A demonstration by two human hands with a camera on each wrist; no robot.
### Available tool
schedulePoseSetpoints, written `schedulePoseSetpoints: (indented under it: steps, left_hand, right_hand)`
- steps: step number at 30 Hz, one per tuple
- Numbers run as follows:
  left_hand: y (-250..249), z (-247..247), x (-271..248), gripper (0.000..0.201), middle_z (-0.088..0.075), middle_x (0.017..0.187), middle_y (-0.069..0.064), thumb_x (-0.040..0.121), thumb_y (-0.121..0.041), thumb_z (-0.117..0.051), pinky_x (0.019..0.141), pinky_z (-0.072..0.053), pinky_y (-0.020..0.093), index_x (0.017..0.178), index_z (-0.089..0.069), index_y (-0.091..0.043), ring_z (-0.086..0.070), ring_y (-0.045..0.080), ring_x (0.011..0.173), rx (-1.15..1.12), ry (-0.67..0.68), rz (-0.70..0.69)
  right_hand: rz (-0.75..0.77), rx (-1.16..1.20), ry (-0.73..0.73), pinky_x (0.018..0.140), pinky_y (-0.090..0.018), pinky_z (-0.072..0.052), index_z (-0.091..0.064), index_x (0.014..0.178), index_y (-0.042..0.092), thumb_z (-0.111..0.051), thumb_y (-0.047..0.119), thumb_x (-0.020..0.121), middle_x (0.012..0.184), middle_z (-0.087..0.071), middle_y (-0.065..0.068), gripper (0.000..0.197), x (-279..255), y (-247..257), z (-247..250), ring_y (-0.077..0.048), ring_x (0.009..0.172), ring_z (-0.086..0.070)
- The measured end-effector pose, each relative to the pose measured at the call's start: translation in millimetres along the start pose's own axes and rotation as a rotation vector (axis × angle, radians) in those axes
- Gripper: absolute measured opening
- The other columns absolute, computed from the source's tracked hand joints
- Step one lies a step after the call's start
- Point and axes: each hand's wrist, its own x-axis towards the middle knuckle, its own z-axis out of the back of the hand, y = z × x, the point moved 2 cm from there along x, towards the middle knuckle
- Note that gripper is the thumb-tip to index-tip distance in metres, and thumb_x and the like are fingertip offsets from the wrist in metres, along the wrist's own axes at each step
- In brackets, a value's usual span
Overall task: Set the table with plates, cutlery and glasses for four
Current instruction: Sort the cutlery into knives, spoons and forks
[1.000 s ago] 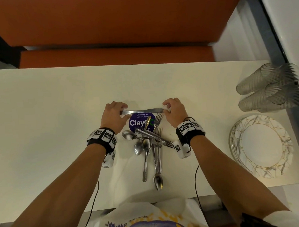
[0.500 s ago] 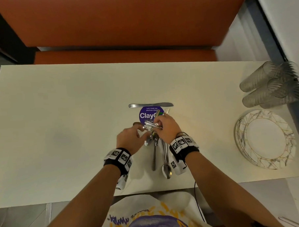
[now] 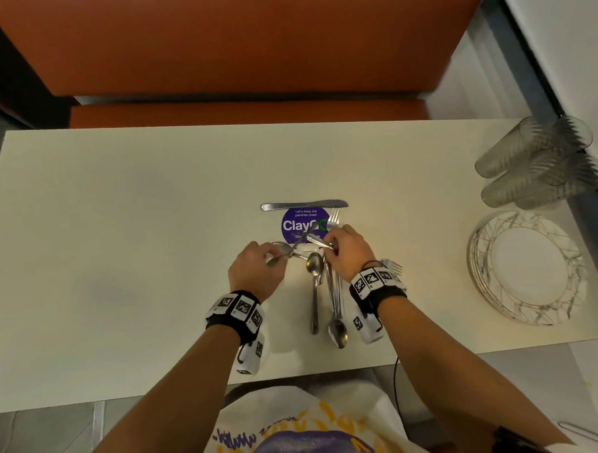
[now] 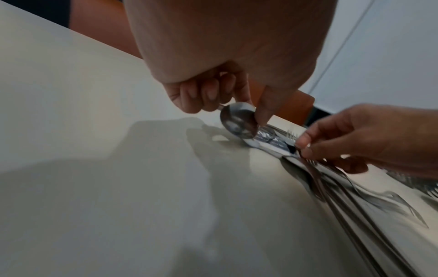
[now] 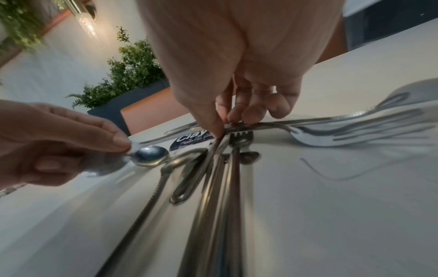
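Note:
A cutlery pile of spoons, forks and knives lies mid-table on a cream table. One knife lies crosswise beyond a purple sticker. My left hand pinches a spoon by its bowl between thumb and forefinger at the pile's left side. My right hand pinches a cutlery handle at the pile's far end; the right wrist view shows the right hand gripping where a fork and other pieces cross. Which piece it grips is unclear.
A stack of white plates with gold lines sits at the table's right edge. Several clear ribbed glasses lie on their sides behind it. An orange bench runs along the far side.
Both hands have let go of the knife laid beyond the sticker and come back to the pile. The left now pinches a spoon, the right a handle.

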Motion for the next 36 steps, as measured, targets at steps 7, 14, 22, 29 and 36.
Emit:
schedulePoseSetpoints:
  steps: [7, 14, 22, 29, 36]
  left_hand:
    - [6, 36, 15, 0.005, -0.076, 0.088, -0.005, 0.092, -0.015, -0.075, 0.074, -0.061, 0.036, 0.094, -0.074, -0.020, -0.074, 0.013, 0.082, -0.486, -0.062, -0.043]
    - [-11, 65, 24, 0.006, -0.076, 0.084, 0.009, 0.096, -0.002, -0.067, 0.061, -0.060, 0.032, 0.098, -0.070, -0.007, -0.072, 0.025, 0.066, -0.627, -0.023, -0.068]
    - [-21, 76, 39, 0.020, -0.071, 0.088, 0.009, 0.093, -0.008, -0.072, 0.067, -0.061, 0.037, 0.111, -0.065, -0.011, -0.070, 0.023, 0.064, -0.725, -0.079, 0.082]
    - [-30, 53, 53, 0.018, -0.077, 0.092, 0.024, 0.095, -0.001, -0.067, 0.092, -0.062, 0.040, 0.108, -0.063, 0.010, -0.078, 0.036, 0.092, -1.175, -0.091, 0.481]
    - [-29, 31, 51, 0.020, -0.074, 0.089, 0.019, 0.104, 0.001, -0.048, 0.069, -0.063, 0.033, 0.107, -0.066, 0.009, -0.077, 0.025, 0.075, -1.126, 0.008, 0.511]
  right_hand:
    - [-0.027, 0.047, -0.057, 0.086, -0.034, -0.056, -0.060, 0.112, 0.019, -0.066, 0.020, 0.091, 0.114, -0.053, -0.002, 0.022, 0, 5, 8, -0.021, 0.102, -0.059]
    - [0.220, 0.007, -0.144, 0.104, -0.041, -0.038, -0.052, 0.138, 0.032, -0.059, 0.015, 0.088, 0.141, -0.048, 0.002, 0.054, 23, 59, 38, -0.020, 0.127, -0.041]
    - [0.268, -0.012, 0.072, 0.090, -0.037, -0.048, -0.073, 0.111, 0.028, -0.053, 0.032, 0.100, 0.099, -0.074, 0.002, 0.023, 34, 84, 48, -0.021, 0.093, -0.066]
    - [0.380, 0.161, -0.052, 0.077, -0.039, -0.049, -0.074, 0.118, 0.015, -0.058, 0.017, 0.099, 0.089, -0.061, -0.013, 0.024, 11, 93, 33, -0.026, 0.083, -0.059]
    - [0.377, 0.150, 0.099, 0.076, -0.033, -0.052, -0.064, 0.126, 0.027, -0.058, 0.057, 0.092, 0.090, -0.059, 0.000, 0.046, -16, 85, 6, -0.015, 0.083, -0.057]
